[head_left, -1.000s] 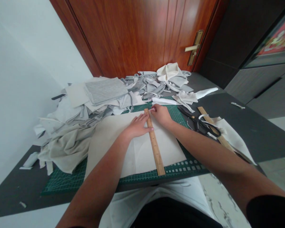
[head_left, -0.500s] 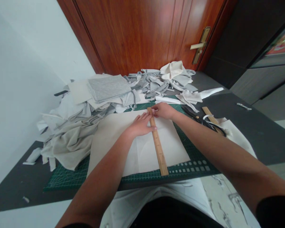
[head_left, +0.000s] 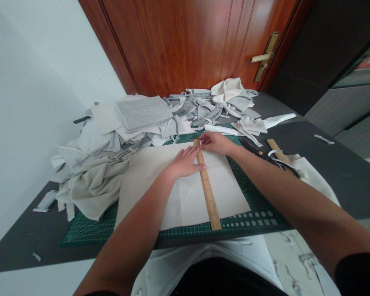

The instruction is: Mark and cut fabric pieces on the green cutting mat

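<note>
A wooden ruler (head_left: 209, 193) lies lengthwise across a cream fabric sheet (head_left: 179, 197) on a green cutting mat (head_left: 89, 228). My left hand (head_left: 185, 162) presses flat on the fabric and the ruler's left edge, fingers stretched out. My right hand (head_left: 215, 143) is at the ruler's far end, fingers pinched on a small marking tool too small to name, its tip against the ruler's right edge.
A heap of grey and cream fabric scraps (head_left: 135, 123) covers the back and left of the dark table (head_left: 342, 172). Black scissors (head_left: 265, 156), a second wooden ruler (head_left: 277, 150) and a cream cloth (head_left: 314, 176) lie to the right. A wooden door (head_left: 188, 41) stands behind.
The hands and ruler hold nearly the same pose. The view has shifted slightly, and my right hand has edged to the ruler's far tip.
</note>
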Available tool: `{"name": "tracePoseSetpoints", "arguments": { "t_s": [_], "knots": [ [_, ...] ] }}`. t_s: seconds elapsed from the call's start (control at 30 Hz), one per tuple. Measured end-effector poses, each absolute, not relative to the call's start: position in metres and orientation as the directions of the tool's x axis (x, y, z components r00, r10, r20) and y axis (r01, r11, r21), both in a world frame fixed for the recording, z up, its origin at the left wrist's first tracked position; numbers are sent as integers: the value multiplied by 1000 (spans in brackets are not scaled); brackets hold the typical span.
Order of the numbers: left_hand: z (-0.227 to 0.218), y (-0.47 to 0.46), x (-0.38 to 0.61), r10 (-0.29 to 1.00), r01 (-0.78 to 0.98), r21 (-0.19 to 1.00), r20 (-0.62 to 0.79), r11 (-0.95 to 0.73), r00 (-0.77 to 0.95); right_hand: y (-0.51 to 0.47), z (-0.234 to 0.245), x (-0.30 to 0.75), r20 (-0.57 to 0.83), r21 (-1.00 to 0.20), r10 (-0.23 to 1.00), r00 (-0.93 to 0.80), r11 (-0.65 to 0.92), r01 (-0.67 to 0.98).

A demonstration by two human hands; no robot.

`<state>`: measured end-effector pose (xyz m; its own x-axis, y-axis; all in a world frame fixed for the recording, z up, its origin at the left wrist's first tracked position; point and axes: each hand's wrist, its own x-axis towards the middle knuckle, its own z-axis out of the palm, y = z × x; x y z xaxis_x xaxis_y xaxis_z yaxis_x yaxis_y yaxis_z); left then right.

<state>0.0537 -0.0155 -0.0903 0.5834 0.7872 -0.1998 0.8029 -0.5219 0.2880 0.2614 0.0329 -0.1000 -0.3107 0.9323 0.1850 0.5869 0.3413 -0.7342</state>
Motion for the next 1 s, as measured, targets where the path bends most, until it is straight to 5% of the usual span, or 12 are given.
{"name": "tracePoseSetpoints", "arguments": {
  "t_s": [0.37,1.0],
  "knots": [
    [-89,-16,53,792,807,292,-200,-514,577,57,-114,262,193,-838,932,-307,319,443],
    [-87,-17,53,782,801,293,-210,-522,587,41,-99,260,252,-557,907,-338,422,716]
  ]
}}
